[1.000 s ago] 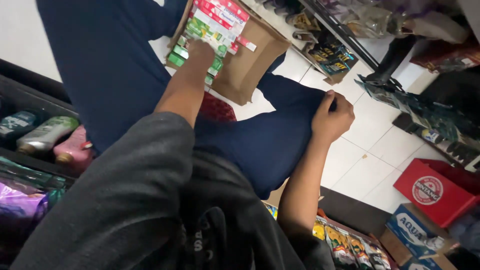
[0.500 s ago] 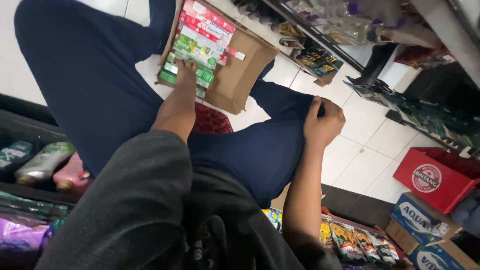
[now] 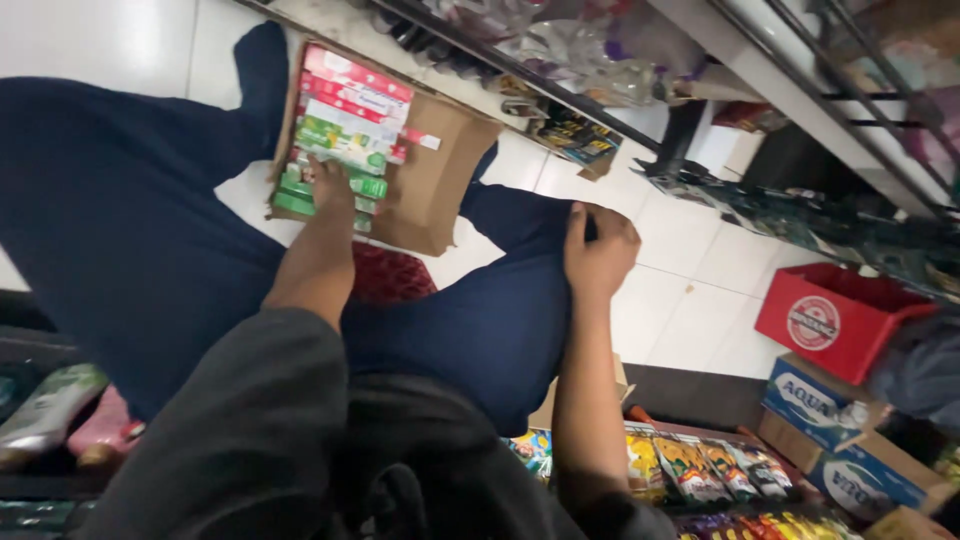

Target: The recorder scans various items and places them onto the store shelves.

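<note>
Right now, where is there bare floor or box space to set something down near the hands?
Bare brown bottom inside the open cardboard box, right of the stacked red and green cartons the left hand touches. White tile floor is free between the right hand on the knee and the red crate. The carton side is crowded.

The left hand's (image 3: 328, 185) fingertips are hidden among the flat boxes (image 3: 345, 130) in the cardboard carton (image 3: 430, 190). Beside the carton, shelf goods (image 3: 560, 50) blur. The blue box (image 3: 800, 395) is cut off at the edge.
</note>
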